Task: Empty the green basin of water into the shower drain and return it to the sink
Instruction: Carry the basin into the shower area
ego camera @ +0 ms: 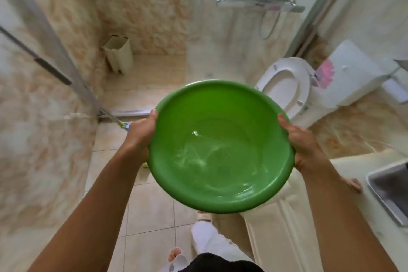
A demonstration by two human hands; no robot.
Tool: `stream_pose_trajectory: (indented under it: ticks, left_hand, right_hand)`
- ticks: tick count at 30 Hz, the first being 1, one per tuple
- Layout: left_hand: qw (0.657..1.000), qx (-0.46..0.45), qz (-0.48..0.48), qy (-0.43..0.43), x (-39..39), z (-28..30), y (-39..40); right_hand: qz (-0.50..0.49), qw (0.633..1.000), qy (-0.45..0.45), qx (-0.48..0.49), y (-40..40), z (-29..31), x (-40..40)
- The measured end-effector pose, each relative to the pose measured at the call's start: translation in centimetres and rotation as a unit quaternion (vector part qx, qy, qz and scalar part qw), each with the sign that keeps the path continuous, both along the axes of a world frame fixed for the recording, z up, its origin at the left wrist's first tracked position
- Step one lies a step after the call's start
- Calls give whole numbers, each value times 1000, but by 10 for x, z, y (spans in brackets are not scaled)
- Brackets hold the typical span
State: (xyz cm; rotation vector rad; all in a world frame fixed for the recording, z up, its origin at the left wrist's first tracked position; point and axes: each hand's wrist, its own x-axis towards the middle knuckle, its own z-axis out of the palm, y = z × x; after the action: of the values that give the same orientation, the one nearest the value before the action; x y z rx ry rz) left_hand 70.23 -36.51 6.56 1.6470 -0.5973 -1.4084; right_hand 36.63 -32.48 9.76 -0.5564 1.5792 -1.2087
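I hold a round green basin [220, 146] in front of me at chest height, roughly level. Water shimmers in its bottom. My left hand [141, 134] grips the left rim, thumb over the edge. My right hand [302, 141] grips the right rim the same way. The steel sink [390, 192] is set in a pale counter at the right edge. The tiled shower floor [152, 75] lies straight ahead beyond a low threshold; I cannot see a drain on it.
A white toilet [284, 86] with its seat down stands ahead on the right. A beige bin [119, 53] sits in the shower's far left corner. A mop handle [53, 68] leans along the glass partition at left. My feet stand on the beige floor tiles below.
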Motion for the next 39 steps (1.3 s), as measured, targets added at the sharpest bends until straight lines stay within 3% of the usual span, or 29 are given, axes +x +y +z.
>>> stream_pose_trajectory:
  ticks: [14, 20, 39]
  left_hand:
    - [980, -40, 194, -35, 92, 47, -135]
    - [971, -51, 228, -56, 125, 74, -193]
    - [990, -30, 136, -14, 248, 92, -356]
  right_hand:
    - [222, 973, -30, -58, -271, 36, 96]
    - [257, 961, 17, -104, -350, 66, 132]
    - [219, 968, 67, -105, -486, 89, 243]
